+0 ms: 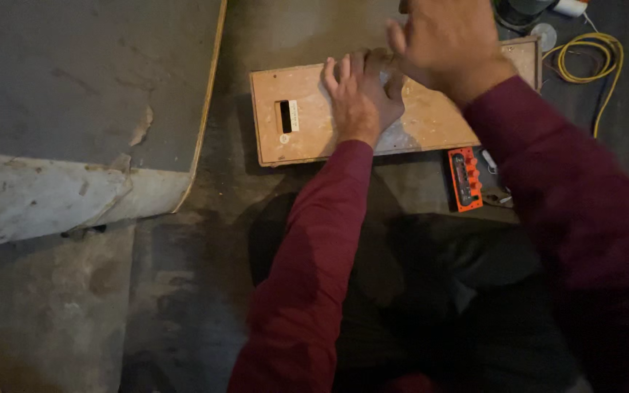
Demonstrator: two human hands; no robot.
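Grey slab [74, 80] far left on the floor. Wooden board [300, 127] centre, with a small slot. Left hand [362, 94] flat on the board, fingers spread, grasping nothing. Right hand [442, 40] above it, blurred, fingers loosely curled; can't tell grip. Orange tool [464, 178] below the board's right end, yellow cable [587, 58] far right.

Shot from a single head-worn camera, looking almost straight down over the person's own lap at a concrete floor [183, 291]. Held fairly near, with both maroon sleeves filling the lower right. Faced forward toward a wooden board [293, 138] lying flat near the top edge, yellow cable [584, 58] at the top right corner, grey slab [74, 87] filling the upper left. No second view to compare.
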